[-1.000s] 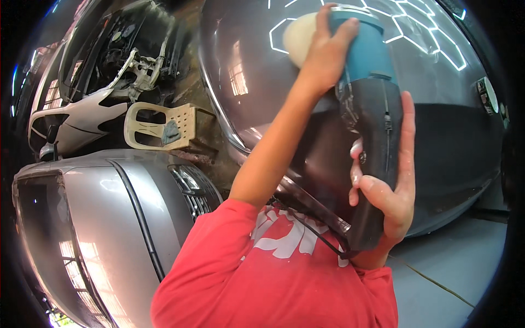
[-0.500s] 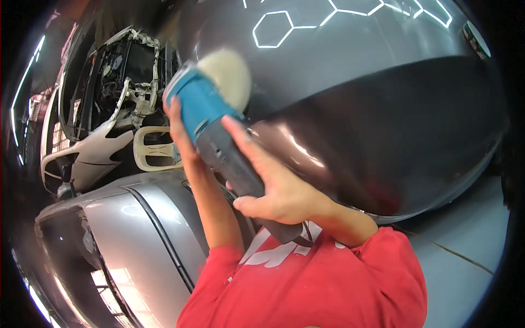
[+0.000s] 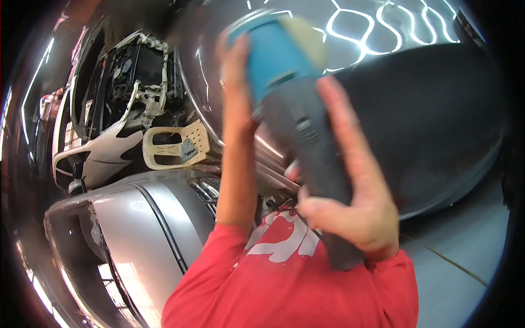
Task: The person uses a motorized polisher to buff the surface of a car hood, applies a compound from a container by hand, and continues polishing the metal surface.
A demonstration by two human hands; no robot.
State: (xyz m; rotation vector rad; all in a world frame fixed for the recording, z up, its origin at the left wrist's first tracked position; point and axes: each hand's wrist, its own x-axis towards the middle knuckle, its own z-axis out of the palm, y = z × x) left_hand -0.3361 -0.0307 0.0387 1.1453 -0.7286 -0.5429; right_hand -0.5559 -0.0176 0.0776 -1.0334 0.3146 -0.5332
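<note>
The polisher (image 3: 295, 109) has swung rightward, right hand (image 3: 355, 202) and left hand (image 3: 236, 71) both gripping it.

The glossy dark car panel (image 3: 437, 126) is filling the upper right, blocking any pass beyond the polishing machine (image 3: 295, 98). To the left, the silver car (image 3: 136, 229) and a stripped white car front (image 3: 109, 147) are crowding the way. Open floor (image 3: 454, 273) is lying free at lower right, under the panel's edge.

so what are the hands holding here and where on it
Both hold a blue and dark grey electric polisher: the left hand grips its blue head, the right hand its dark grey handle.
</note>
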